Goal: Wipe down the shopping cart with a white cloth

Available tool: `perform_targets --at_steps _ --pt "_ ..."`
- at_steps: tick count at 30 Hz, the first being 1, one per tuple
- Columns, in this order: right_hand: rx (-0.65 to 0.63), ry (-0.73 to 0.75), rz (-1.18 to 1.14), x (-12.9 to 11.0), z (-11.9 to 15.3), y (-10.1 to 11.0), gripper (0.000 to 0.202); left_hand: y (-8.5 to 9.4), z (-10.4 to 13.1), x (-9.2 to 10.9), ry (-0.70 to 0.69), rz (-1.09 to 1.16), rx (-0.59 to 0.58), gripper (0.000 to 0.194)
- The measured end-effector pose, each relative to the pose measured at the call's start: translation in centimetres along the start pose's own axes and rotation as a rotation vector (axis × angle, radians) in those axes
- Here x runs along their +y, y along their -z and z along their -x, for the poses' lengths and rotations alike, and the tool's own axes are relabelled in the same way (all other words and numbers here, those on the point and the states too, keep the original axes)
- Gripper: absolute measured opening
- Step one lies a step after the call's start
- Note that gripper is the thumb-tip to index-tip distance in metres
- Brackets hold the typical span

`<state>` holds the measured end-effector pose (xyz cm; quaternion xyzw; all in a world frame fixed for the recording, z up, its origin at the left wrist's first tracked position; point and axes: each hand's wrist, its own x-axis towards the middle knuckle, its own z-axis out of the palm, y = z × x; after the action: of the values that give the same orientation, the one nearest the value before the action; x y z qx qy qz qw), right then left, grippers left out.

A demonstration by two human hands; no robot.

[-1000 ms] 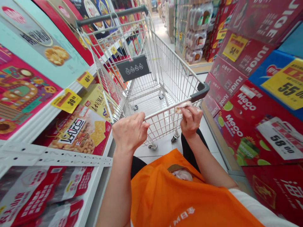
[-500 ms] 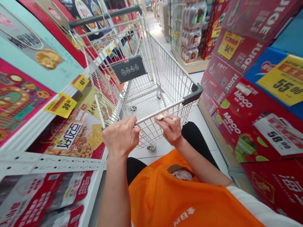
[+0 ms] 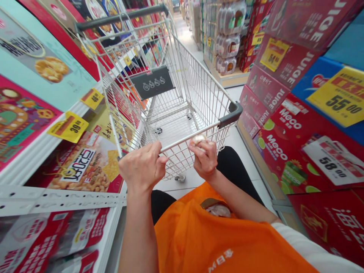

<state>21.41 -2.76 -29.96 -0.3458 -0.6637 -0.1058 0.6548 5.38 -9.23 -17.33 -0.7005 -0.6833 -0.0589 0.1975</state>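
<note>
My left hand (image 3: pixel 143 165) is wrapped round the near rim of a wire shopping cart (image 3: pixel 182 141), at its left corner. Further right on the same rim, my right hand (image 3: pixel 204 156) pinches a small crumpled whitish cloth (image 3: pixel 198 139) against the bar. The cloth is partly hidden by my fingers. The cart's basket holds nothing that I can see, and a dark plaque (image 3: pixel 153 82) hangs on its wire. An orange apron (image 3: pixel 199 235) covers my lap, with something pale in its pocket.
Shelves with snack boxes (image 3: pixel 82 163) and yellow price tags stand close on the left. Stacked red drink cartons (image 3: pixel 284 140) rise close on the right. Bundled bottles (image 3: pixel 228 45) stand on a low platform further ahead, beside the tiled aisle (image 3: pixel 182 30).
My right hand has shifted slightly right along the rim, and the cloth has moved with it and looks more bunched. My left hand keeps its hold, appearing slightly further left.
</note>
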Motion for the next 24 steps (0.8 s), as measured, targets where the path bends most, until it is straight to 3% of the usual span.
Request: perform_targets --at_steps 2,7,9,14,18,22,24 --pt "-0.024 0.065 0.050 1.5 0.1 0.4 0.026 0.1 0.1 -0.2 -0.006 0.003 0.001 0.074" --pt "0.146 0.011 0.179 5.7 -1.0 1.5 0.036 -0.1 0.2 -0.4 -0.017 -0.012 0.009 0.074" --pt "0.157 -0.008 0.212 6.0 -1.2 1.6 0.042 -0.3 0.1 -0.4 -0.016 -0.018 0.007 0.073" --pt "0.017 0.001 0.192 5.0 -0.6 1.4 0.038 -0.6 0.0 -0.4 -0.022 -0.043 0.029 0.071" --pt "0.048 0.055 0.182 5.1 0.2 1.4 0.032 -0.7 0.1 -0.5 -0.002 -0.061 0.063 0.073" --pt "0.013 0.168 0.269 7.6 0.3 2.2 0.028 -0.8 0.1 -0.6 0.002 -0.075 0.091 0.073" --pt "0.057 0.136 0.314 9.5 -0.1 2.7 0.024 -0.9 0.0 -0.6 -0.004 -0.080 0.096 0.072"
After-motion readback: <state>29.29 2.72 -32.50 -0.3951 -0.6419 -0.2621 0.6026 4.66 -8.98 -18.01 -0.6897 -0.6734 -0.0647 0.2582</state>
